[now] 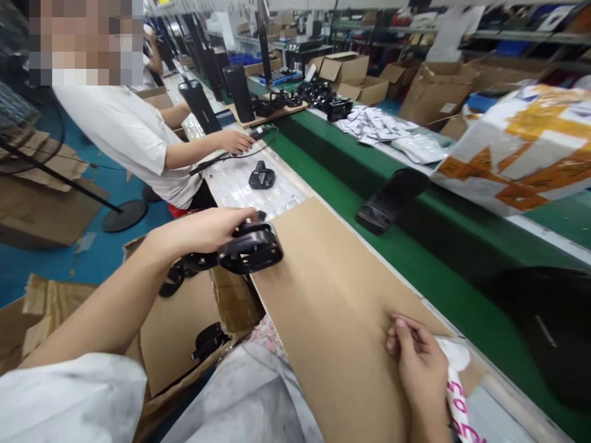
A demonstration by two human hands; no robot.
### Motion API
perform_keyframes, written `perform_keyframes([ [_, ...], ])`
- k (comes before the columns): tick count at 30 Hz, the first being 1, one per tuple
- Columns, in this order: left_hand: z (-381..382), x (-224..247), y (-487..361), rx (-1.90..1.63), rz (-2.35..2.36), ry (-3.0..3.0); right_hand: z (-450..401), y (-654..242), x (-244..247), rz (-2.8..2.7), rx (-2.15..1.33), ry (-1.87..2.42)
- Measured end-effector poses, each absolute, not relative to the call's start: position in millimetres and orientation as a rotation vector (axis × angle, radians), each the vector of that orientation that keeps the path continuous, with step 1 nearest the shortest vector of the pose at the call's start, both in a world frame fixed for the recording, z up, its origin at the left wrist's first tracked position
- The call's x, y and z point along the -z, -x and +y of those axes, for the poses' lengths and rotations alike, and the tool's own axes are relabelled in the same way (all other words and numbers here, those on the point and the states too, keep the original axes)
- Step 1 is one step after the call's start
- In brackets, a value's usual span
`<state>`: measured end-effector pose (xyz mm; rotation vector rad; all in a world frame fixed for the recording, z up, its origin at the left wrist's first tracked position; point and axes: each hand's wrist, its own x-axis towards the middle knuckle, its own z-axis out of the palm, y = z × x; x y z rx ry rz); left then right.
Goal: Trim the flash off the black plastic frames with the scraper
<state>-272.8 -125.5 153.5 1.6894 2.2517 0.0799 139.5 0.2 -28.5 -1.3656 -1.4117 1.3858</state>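
Observation:
My left hand (215,226) is closed around black plastic brackets (252,249) with ring-shaped openings, just over the left edge of a brown cardboard sheet (323,289). More black rings trail beneath the wrist, over an open carton (173,335); how many pieces the hand grips I cannot tell. Inside that carton lies another black part (210,340). My right hand (420,363) rests low above the sheet's right side, thumb pressed to curled fingers; whatever they pinch, if anything, is hidden. Ahead on the bench sits a similar black bracket (261,176).
At the left a co-worker in a white shirt (124,129) handles a black cable (221,157). A green conveyor belt (318,151) runs along the right, carrying a dark stand-like part (392,200). Beyond it stands a taped white carton (521,147). White tape (457,394) lies beside my right wrist.

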Motion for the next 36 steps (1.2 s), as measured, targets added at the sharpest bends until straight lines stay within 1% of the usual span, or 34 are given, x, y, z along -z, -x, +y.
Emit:
perform_keyframes([
  [2, -86, -155, 248, 0.025, 2.034, -1.891, 1, -139, 29, -1.409, -1.405, 1.342],
  [5, -42, -143, 213, 0.121, 1.818, -2.126, 1, -139, 28, -1.429, -1.404, 1.310],
  [10, -15, -120, 186, 0.178, 1.806, -2.312, 1, -142, 33, -1.451, -1.420, 1.286],
  [20, -39, -81, 220, -0.234, 1.869, -2.261, 1, -147, 54, -1.421, -1.501, 1.285],
  [29, -66, -57, 240, -0.374, 1.979, -2.073, 1, -149, 47, -1.469, -1.460, 1.330],
  [36, -86, -56, 258, -0.521, 1.985, -1.881, 0, -145, 34, -1.507, -1.410, 1.368],
])
